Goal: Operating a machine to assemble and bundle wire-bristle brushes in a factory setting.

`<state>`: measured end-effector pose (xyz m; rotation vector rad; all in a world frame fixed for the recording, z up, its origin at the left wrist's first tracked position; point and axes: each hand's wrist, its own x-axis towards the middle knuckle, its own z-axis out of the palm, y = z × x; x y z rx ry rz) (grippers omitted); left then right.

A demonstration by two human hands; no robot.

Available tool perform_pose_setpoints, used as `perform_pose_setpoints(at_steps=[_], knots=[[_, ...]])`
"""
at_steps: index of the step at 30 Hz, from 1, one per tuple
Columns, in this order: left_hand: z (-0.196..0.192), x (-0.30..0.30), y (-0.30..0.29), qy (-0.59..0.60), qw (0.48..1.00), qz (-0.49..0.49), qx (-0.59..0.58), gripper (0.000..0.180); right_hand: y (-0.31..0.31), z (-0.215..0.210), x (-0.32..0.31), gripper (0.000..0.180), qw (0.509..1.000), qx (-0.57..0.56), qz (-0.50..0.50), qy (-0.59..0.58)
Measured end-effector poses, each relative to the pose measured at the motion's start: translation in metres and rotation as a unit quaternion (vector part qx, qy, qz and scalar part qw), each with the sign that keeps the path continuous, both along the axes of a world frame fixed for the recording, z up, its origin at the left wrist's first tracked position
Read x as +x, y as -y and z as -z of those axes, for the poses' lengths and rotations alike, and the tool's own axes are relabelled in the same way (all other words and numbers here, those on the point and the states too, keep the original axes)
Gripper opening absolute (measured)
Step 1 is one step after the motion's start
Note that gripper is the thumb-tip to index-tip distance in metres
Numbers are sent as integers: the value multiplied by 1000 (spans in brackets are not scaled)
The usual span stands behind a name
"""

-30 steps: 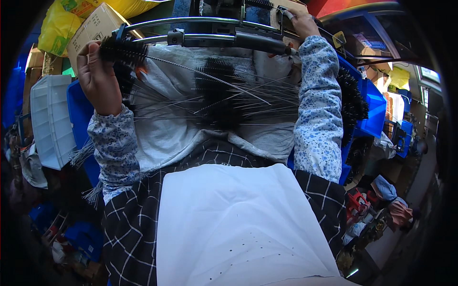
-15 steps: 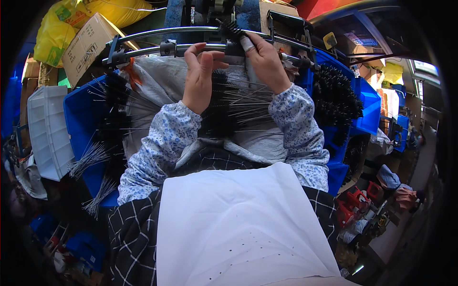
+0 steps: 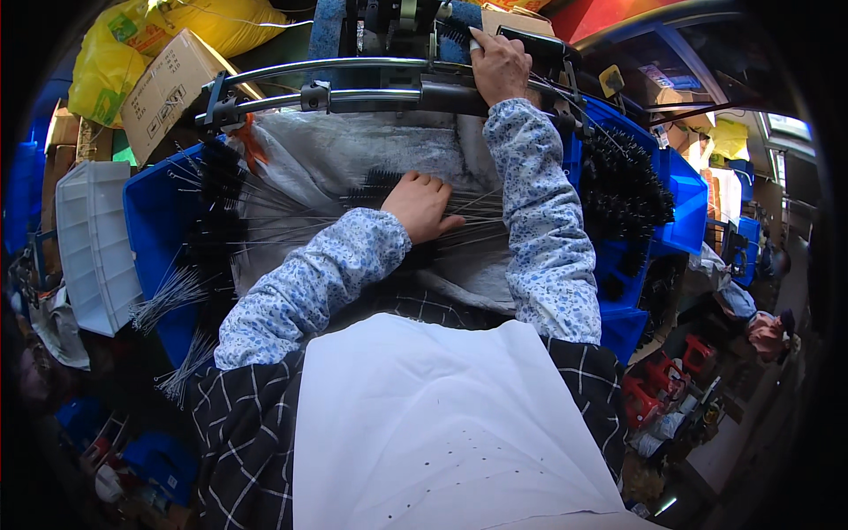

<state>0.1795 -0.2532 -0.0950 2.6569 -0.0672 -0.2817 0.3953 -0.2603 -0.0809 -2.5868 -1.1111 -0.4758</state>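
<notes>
A pile of black twisted-wire brushes (image 3: 375, 187) with thin metal stems (image 3: 481, 210) lies across the pale plastic sheet (image 3: 353, 141) on my lap. Over these brushes my left hand (image 3: 422, 208) is closed, fingers curled down and the thumb along the stems; its fingertips are partly hidden. Farther off, beyond the metal bars, my right hand (image 3: 501, 66) is closed at the machine (image 3: 402, 26). It grips a black-bristled wire brush (image 3: 453, 34), whose bristles show left of the fingers while the rest is covered by the hand.
Two curved metal bars (image 3: 371, 94) span the space before me. Blue bins (image 3: 159, 208) flank my lap, with more black brushes (image 3: 623, 181) heaped at the right. At the left are a white divided tray (image 3: 95, 247), a cardboard box (image 3: 168, 93) and yellow bags (image 3: 106, 66).
My left hand has come down from the bars onto the brush pile. My right hand has moved forward and slightly right with the brush, reaching past the bars to the machine.
</notes>
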Motion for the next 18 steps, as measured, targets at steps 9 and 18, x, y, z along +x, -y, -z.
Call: perform_pose_setpoints(at_steps=[9,18], knots=[[13,-41,2,99,993,-35,-46,49,-14,11,28,34,996,-70,-18,46],[-31,-179,-139,257,751,-603,-75,22,11,3,20,50,996,-52,61,27]])
